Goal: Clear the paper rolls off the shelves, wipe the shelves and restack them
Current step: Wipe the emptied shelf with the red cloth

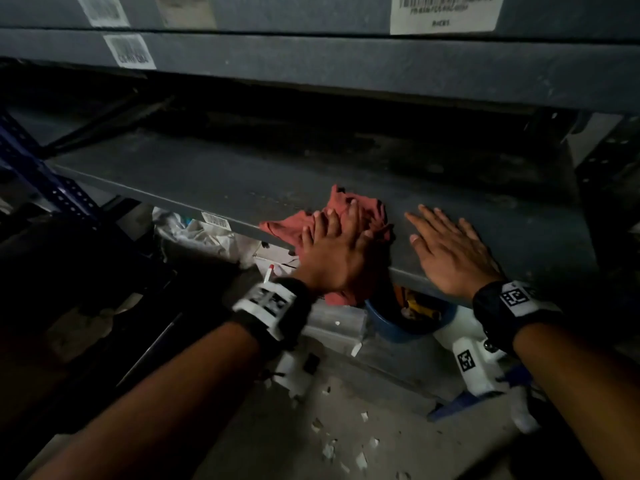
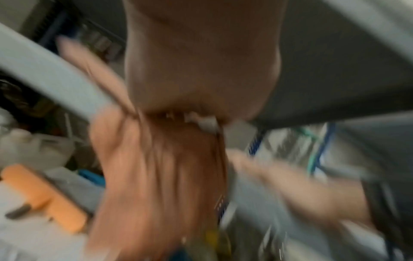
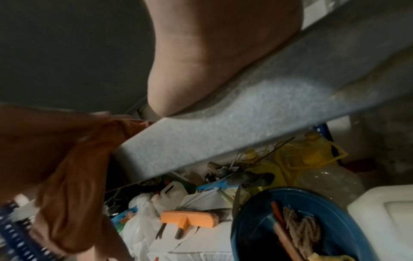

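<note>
Shelf (image 1: 242, 174) grey, dusty, directly under both hands; no paper rolls seen on it. One red cloth (image 1: 349, 216) bunched at the front edge of the shelf, part hanging over the lip below the left wrist. Left hand (image 1: 337, 251) flat on the cloth, fingers straight and spread, pressing down. Right hand (image 1: 446, 252) just right of the cloth, apart from it, palm flat on bare shelf, fingers straight and spread wide, holding nothing. Left wrist view blurred; cloth (image 2: 161, 176) seen draped over the shelf edge under the palm. Right wrist view: heel of palm on the shelf lip (image 3: 223, 123), cloth (image 3: 73, 176) to the side.

Labels: four barcode stickers on the upper shelf fronts above the hands, largest (image 1: 446, 12) at upper right, text too blurred to read; one more barcode sticker (image 1: 214, 220) on the front edge left of the left hand, unreadable. Printed markers on both wristbands.

Below the hands, under the shelf: one blue basin (image 3: 290, 226) holding a mop head and sticks, two yellow-capped jugs (image 3: 310, 155), one orange brush (image 3: 190, 219), white plastic bags (image 3: 138, 220), one white container (image 3: 384, 217). Paper scraps (image 1: 329, 448) on the floor near the forearms.
</note>
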